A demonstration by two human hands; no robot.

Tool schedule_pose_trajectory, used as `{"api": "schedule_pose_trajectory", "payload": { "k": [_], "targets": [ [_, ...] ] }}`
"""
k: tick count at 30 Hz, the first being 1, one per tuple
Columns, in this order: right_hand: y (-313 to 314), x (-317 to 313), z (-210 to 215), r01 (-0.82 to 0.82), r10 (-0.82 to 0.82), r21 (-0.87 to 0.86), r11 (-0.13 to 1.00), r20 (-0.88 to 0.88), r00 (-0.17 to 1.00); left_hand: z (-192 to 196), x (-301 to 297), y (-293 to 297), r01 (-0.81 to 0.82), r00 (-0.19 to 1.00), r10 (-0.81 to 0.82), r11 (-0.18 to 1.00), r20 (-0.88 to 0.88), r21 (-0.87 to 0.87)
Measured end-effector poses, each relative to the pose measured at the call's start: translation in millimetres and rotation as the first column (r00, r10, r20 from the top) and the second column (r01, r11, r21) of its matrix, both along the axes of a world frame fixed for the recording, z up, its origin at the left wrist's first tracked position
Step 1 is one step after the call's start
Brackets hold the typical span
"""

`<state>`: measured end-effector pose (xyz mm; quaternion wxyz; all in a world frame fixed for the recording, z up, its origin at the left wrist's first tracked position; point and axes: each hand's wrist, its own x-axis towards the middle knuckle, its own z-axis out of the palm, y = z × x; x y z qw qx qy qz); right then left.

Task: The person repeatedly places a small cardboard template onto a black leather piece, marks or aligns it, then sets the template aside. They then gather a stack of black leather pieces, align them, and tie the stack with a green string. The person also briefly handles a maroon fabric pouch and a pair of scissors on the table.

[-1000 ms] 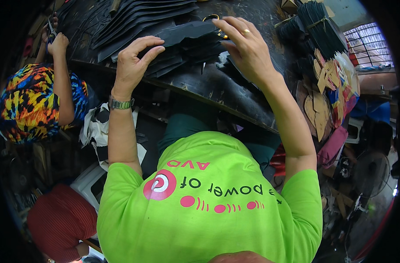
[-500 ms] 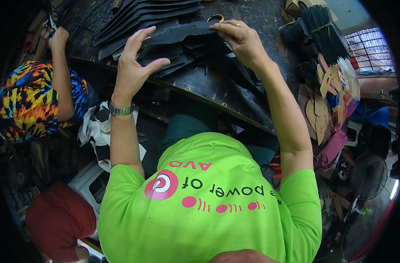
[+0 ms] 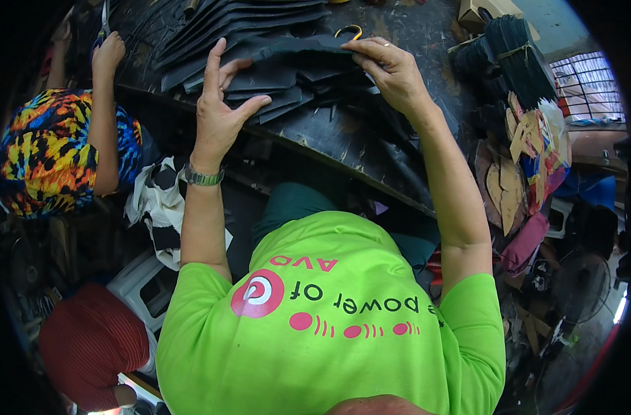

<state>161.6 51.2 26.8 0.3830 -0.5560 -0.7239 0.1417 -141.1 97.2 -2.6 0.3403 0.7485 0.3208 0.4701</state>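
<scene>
My right hand (image 3: 393, 75) is closed, pinching the right end of a thin black sheet piece (image 3: 298, 47) between thumb and fingertips. This piece is slightly raised and bowed over a loose pile of similar black pieces (image 3: 274, 79) at the table's near side. My left hand (image 3: 220, 114), with a metal watch at its wrist, is held at the left end of that pile. Its thumb and fingers are spread, and I see nothing gripped in them. A yellow loop handle (image 3: 357, 30) sticks out just beyond my right fingertips; the rest of that tool is hidden.
More black pieces (image 3: 218, 31) lie fanned out on the dark worn table (image 3: 329, 142). A tied dark bundle (image 3: 519, 59) stands at the far right, near cardboard shapes (image 3: 505, 190). At the left, a co-worker in a bright patterned shirt (image 3: 49, 149) holds scissors (image 3: 104, 21). A fan (image 3: 583, 287) is at right.
The view has shifted a little. My left index finger is straighter and more upright, with the other fingers bent below it. My right hand keeps its pinch on the black piece.
</scene>
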Motion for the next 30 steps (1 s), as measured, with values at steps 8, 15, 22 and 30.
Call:
{"api": "schedule_pose_trajectory", "payload": {
  "k": [8,15,22,30],
  "targets": [
    [1.9,-16.6,-0.1,-0.144,0.102,0.105,0.984,0.328,0.939,-1.7,1.9,1.3,0.040,0.997,-0.034,0.995,0.068,-0.089],
    [16.6,-13.9,-2.3,-0.129,0.135,-0.046,0.991,0.174,0.976,-4.6,-4.2,3.0,0.043,0.999,-0.042,0.996,0.016,-0.075],
    [16.9,-12.9,-5.0,-0.129,0.126,0.000,0.992,0.211,0.969,-7.1,-5.0,-1.7,0.034,0.998,-0.026,0.992,0.062,-0.123],
    [16.1,-10.3,-12.2,-0.076,0.078,-0.034,0.997,0.067,0.995,-8.4,-2.4,-0.5,0.030,0.995,-0.024,0.998,0.092,-0.061]
  ]
}}
